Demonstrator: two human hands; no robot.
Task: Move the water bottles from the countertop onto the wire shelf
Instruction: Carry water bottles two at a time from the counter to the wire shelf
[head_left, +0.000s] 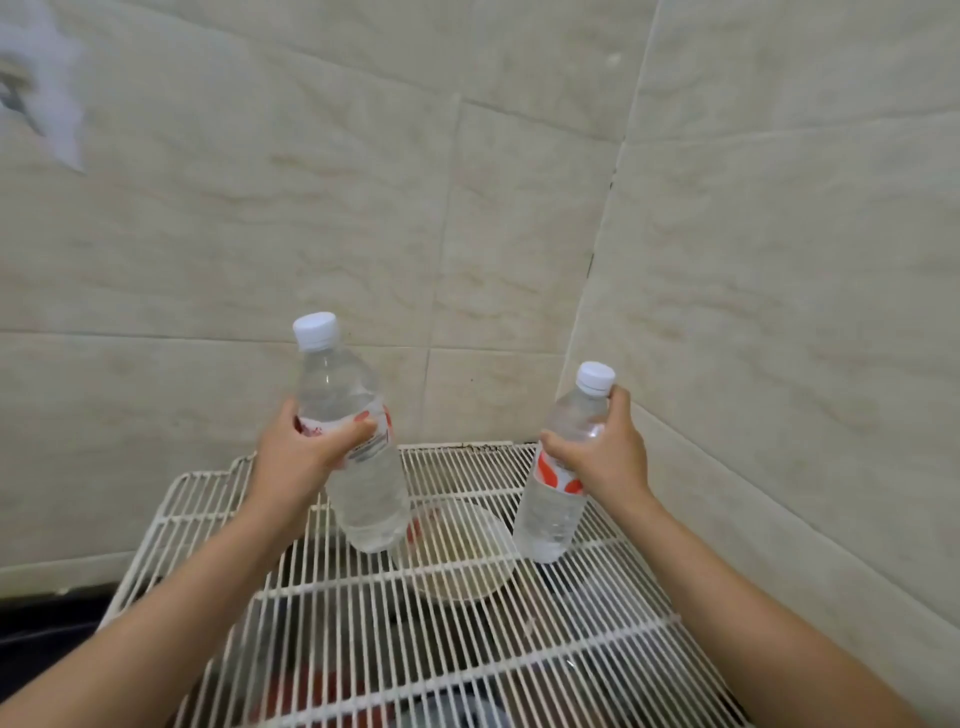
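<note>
Both hands reach forward over a white wire shelf (363, 613), each closed around a bottle. The left hand (298, 449) wraps the middle of a clear plastic water bottle with a white screw cap and a red-and-white label (358, 483); the thumb lies across the near side of the label and the fingers curl round the far side, out of sight. This bottle leans, its cap tipped toward the left and its base swung toward the middle of the shelf. The base sits close over the wires, but whether it touches them cannot be told. The left forearm runs in from the lower left corner of the view, bare, with the wrist bent slightly upward.

The right hand (605, 452) grips the upper part of a second clear plastic water bottle with a white cap and a red-and-white label (556, 509), the index finger raised against the neck just below the cap and the thumb pressed on the shoulder. This bottle tilts a little to the right and its base appears to rest on the wires near the shelf's right edge, toward the back right corner. The right forearm comes in from the lower right.

The two bottles stand well apart. Between them, below the wires, lies a round pale bowl-like dish (462, 556). Beige marbled wall tiles (519, 208) meet in a corner behind the shelf.
</note>
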